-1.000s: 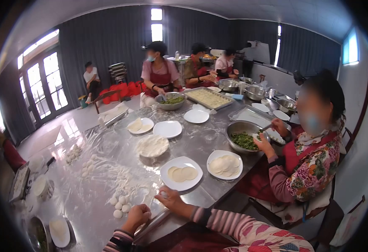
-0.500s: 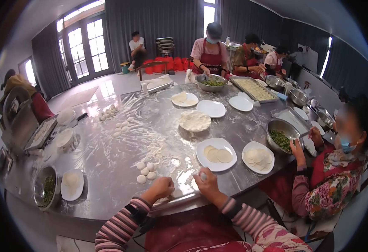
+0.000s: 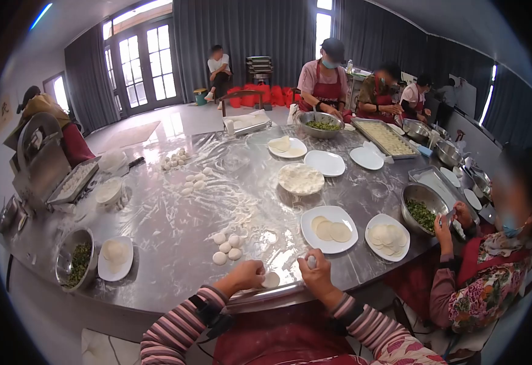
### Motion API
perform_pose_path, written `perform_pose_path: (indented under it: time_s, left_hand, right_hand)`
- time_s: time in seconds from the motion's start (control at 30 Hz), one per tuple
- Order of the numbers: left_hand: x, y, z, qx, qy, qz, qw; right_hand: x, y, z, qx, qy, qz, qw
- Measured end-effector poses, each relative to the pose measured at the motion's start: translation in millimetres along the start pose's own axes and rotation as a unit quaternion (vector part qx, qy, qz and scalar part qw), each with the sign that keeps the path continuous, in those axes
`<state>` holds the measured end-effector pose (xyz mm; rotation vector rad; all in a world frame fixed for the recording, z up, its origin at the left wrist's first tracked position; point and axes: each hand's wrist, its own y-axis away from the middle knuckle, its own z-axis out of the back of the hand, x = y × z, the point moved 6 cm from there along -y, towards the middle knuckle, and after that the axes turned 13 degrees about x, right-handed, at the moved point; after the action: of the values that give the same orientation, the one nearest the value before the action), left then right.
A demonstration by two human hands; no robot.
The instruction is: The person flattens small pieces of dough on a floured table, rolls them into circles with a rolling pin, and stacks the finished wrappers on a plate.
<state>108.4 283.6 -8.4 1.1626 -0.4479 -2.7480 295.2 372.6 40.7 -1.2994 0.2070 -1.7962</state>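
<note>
At the near edge of the steel table, my left hand (image 3: pixel 248 275) is closed with its fingertips at the edge of a small round dough wrapper (image 3: pixel 271 280). My right hand (image 3: pixel 318 275), just to the right, is wrapped round a short rolling pin; only its pale rounded end (image 3: pixel 311 261) shows. The two hands are apart, and the wrapper lies flat between them, nearer the left. Beyond my left hand sit several floured dough pieces (image 3: pixel 227 248). A white plate (image 3: pixel 333 245) with a few rolled wrappers (image 3: pixel 328 229) stands beyond my right hand.
Another plate of wrappers (image 3: pixel 387 237) and a steel bowl of green filling (image 3: pixel 421 210) stand right, beside a seated co-worker (image 3: pixel 491 267). A flour bowl (image 3: pixel 301 179) is ahead. At left are a filling bowl (image 3: pixel 77 261) and plate (image 3: pixel 116 258). A tray (image 3: pixel 387 139) lies at the back.
My view has swung slightly left, so the scene sits further right. The wrapper now shows between my hands. The co-worker across the table no longer has a spoon visible in the bowl.
</note>
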Motion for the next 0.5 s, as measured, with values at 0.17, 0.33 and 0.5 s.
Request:
perform_pose_path:
  time_s: [0.17, 0.33, 0.5]
  left_hand:
    - [-4, -13, 2, -0.033, -0.009, -0.021, 0.999]
    - [-6, -12, -1, 0.018, -0.029, -0.023, 0.999]
    - [-5, -5, -5, 0.008, -0.030, -0.035, 0.999]
  right_hand:
    - [-16, -46, -34, 0.026, -0.025, -0.060, 0.998]
    - [-13, -20, -17, 0.015, 0.026, -0.019, 0.999]
    - [3, -9, -18, 0.053, 0.214, 0.143, 0.965]
